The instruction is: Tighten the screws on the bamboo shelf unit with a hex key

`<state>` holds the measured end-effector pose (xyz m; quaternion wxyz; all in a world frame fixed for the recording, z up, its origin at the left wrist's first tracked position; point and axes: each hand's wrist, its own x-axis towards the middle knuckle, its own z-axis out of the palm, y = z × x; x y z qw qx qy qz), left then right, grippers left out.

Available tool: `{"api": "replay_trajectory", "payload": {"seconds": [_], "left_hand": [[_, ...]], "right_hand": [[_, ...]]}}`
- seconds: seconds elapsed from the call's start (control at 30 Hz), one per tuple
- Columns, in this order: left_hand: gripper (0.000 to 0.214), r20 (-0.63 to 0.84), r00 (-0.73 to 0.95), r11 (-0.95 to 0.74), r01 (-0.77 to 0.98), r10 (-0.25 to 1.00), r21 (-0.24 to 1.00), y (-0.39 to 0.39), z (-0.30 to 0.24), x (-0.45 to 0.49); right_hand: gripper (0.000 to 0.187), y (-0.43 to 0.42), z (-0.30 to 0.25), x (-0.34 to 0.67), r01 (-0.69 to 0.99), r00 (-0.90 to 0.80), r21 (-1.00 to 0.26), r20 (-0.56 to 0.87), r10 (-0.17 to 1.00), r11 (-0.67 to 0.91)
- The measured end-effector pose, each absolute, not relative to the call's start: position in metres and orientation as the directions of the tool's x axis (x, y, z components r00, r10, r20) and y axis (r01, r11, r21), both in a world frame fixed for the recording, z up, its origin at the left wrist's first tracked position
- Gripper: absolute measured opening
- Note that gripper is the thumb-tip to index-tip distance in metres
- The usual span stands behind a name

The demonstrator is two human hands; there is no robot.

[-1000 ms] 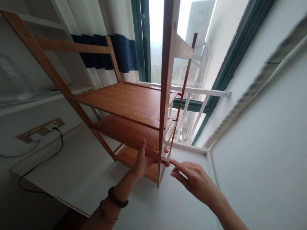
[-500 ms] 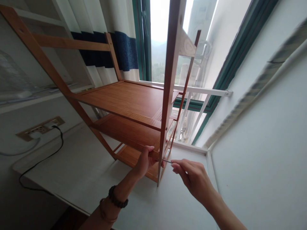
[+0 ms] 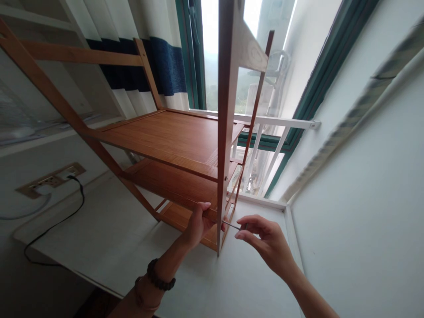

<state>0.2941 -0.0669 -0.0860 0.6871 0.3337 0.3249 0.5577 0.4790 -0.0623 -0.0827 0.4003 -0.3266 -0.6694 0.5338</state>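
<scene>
A brown wooden shelf rack (image 3: pixel 172 141) with several tiers stands in front of me. My left hand (image 3: pixel 199 224) is closed around the front edge of its middle shelf, thumb on top, close to the right front post (image 3: pixel 224 132); some fingers are hidden behind the wood. On the other side of that post, my right hand (image 3: pixel 261 234) pinches the end of a thin metal hex key (image 3: pixel 231 225). The key's shaft runs leftward to the post, touching it at about the height of the middle shelf. Its tip is hidden.
The rack rests on a white surface (image 3: pixel 112 247). At left, a wall socket (image 3: pixel 53 179) has a black cable (image 3: pixel 53 227) plugged in. Behind are a curtain (image 3: pixel 132 70), a green-framed window and a white railing (image 3: pixel 278 123). A white wall (image 3: pixel 364 198) borders the right.
My right hand has turned and its fingers have shifted on the hex key, showing more of the shaft. The left hand keeps its hold. The view has moved slightly.
</scene>
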Motion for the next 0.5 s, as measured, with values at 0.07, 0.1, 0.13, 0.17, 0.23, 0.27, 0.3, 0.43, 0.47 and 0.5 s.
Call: {"api": "replay_trajectory", "payload": {"seconds": [0.07,0.1,0.13,0.17,0.23,0.27,0.3,0.43,0.47,0.5], "left_hand": [[0.060,-0.080,0.160,0.156,-0.548,0.984,0.822,-0.067,-0.086,0.295],[0.060,-0.080,0.156,0.153,-0.548,0.985,0.823,-0.067,-0.086,0.295],[0.060,-0.078,0.152,0.150,-0.549,0.985,0.822,-0.067,-0.086,0.295],[0.060,-0.076,0.150,0.147,-0.550,0.986,0.822,-0.067,-0.086,0.295],[0.059,-0.071,0.153,0.145,-0.550,0.986,0.822,-0.067,-0.086,0.296],[0.059,-0.069,0.155,0.144,-0.550,0.985,0.823,-0.067,-0.087,0.296],[0.058,-0.067,0.159,0.145,-0.548,0.985,0.824,-0.067,-0.086,0.296],[0.058,-0.060,0.165,0.142,-0.544,0.984,0.827,-0.067,-0.086,0.296],[0.058,-0.059,0.164,0.141,-0.545,0.985,0.826,-0.067,-0.086,0.296],[0.058,-0.060,0.162,0.140,-0.548,0.985,0.825,-0.067,-0.085,0.296]], "right_hand": [[0.017,-0.061,-0.084,0.483,0.068,-0.504,-0.907,0.329,0.799,0.416],[0.018,-0.060,-0.084,0.485,0.102,-0.522,-0.851,0.395,0.756,0.515],[0.019,-0.059,-0.084,0.486,0.137,-0.538,-0.787,0.450,0.712,0.601],[0.020,-0.058,-0.084,0.486,0.176,-0.555,-0.724,0.487,0.674,0.667],[0.019,-0.057,-0.082,0.486,0.253,-0.573,-0.627,0.516,0.636,0.737],[0.019,-0.058,-0.081,0.485,0.287,-0.575,-0.600,0.515,0.635,0.747],[0.019,-0.059,-0.081,0.484,0.316,-0.574,-0.589,0.505,0.644,0.744],[0.032,-0.069,-0.077,0.477,0.352,-0.516,-0.755,0.337,0.788,0.554],[0.035,-0.071,-0.075,0.475,0.337,-0.493,-0.828,0.251,0.833,0.448],[0.038,-0.073,-0.074,0.473,0.312,-0.476,-0.894,0.145,0.867,0.321]]}}
